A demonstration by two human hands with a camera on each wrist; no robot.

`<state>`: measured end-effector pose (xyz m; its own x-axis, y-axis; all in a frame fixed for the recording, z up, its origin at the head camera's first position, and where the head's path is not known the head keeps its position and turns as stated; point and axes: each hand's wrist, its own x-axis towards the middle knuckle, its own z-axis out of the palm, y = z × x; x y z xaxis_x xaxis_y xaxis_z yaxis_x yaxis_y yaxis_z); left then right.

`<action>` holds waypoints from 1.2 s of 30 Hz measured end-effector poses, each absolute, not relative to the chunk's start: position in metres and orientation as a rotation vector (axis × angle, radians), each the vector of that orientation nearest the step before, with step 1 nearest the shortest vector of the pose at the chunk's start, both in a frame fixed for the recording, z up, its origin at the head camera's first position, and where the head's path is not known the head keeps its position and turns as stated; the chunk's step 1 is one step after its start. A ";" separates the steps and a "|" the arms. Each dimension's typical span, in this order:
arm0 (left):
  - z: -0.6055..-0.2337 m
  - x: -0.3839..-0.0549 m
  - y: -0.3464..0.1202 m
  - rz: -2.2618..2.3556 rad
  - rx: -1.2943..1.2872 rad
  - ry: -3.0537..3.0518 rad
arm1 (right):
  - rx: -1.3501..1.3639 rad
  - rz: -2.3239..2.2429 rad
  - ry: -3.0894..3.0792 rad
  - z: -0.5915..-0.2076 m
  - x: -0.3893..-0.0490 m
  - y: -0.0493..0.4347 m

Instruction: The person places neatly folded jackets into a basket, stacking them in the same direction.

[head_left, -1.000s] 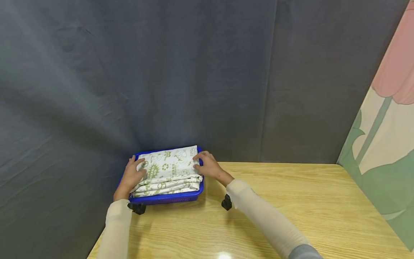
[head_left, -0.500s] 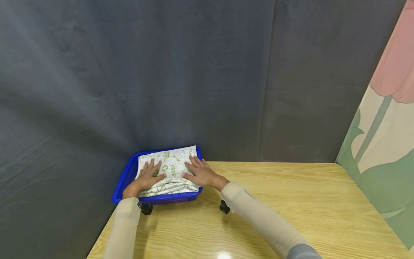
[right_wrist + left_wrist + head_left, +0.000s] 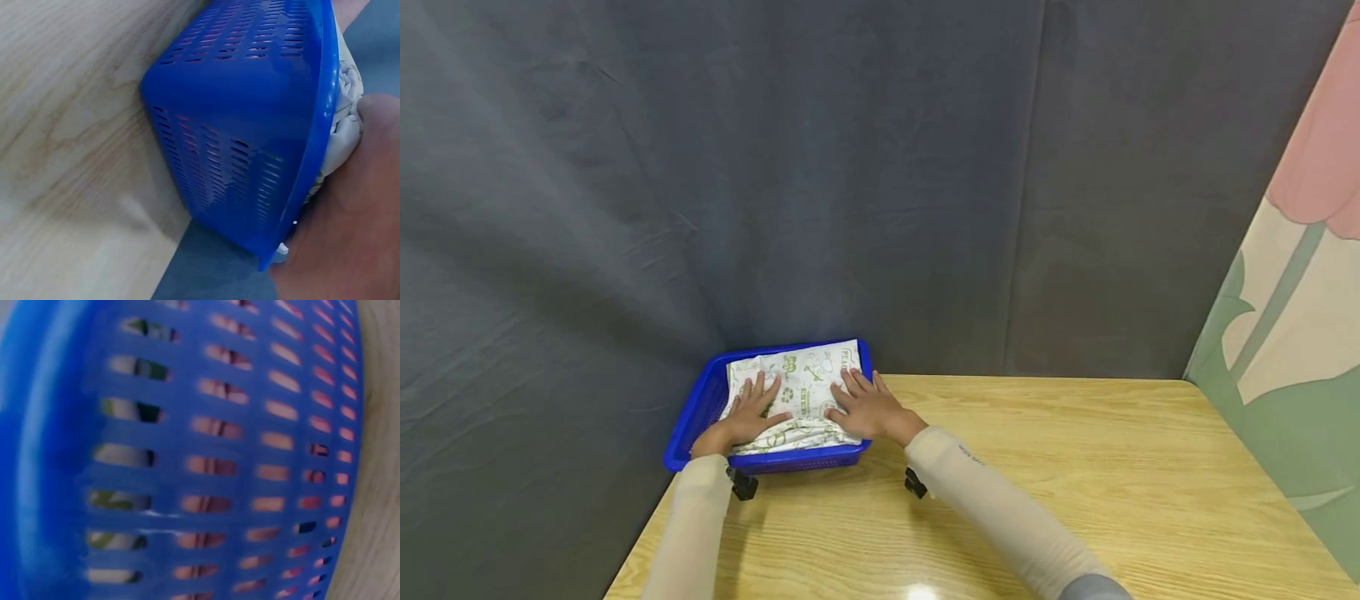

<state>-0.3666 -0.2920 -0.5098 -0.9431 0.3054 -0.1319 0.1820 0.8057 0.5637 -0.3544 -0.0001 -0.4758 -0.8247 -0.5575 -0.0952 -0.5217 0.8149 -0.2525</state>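
Observation:
A white folded cloth (image 3: 808, 383) with green printed words and drawings lies in a blue plastic basket (image 3: 676, 446). My left hand (image 3: 747, 417) rests on the left part of the cloth, fingers spread and straight. On its right part lies my right hand (image 3: 871, 412), also flat with fingers spread. In the right wrist view the right hand (image 3: 340, 231) reaches over the basket's rim, beside bunched folds of the cloth (image 3: 345, 128). The left wrist view shows the slotted basket wall (image 3: 244, 450) close up, and the left hand is out of that view.
Something pinkish (image 3: 281, 410) shows through the wall's slots, below the cloth. The basket stands on a wooden table (image 3: 1060, 467) at its back left corner. Dark curtains (image 3: 880, 183) hang close behind and to the left. A flower-patterned panel (image 3: 1300, 333) stands at the right.
Both hands have left the cloth's side edges and moved inward onto its top, flattening out. The cloth's left edge has shifted right, baring the basket's left end.

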 end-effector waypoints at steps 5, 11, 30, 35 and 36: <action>-0.518 -0.370 -0.291 0.779 0.365 2.811 | -0.819 -0.216 2.839 -0.475 -0.353 -0.001; -0.503 -0.361 -0.286 0.866 0.360 2.816 | -0.852 -0.332 2.821 -0.477 -0.355 0.001; -0.465 -0.356 -0.264 1.028 0.278 3.158 | -0.962 -1.112 2.980 -0.471 -0.372 0.026; -0.460 -0.358 -0.254 1.070 0.327 3.159 | -0.890 -1.191 3.016 -0.466 -0.374 0.039; -0.459 -0.358 -0.251 1.083 0.340 3.156 | -0.873 -1.210 3.022 -0.465 -0.375 0.042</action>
<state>-0.3584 -0.2513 -0.4588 -0.9573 0.1204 0.2629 0.2565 0.7734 0.5797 -0.3748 0.0425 -0.4646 -0.8414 -0.3770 0.3873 -0.5401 0.6131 -0.5766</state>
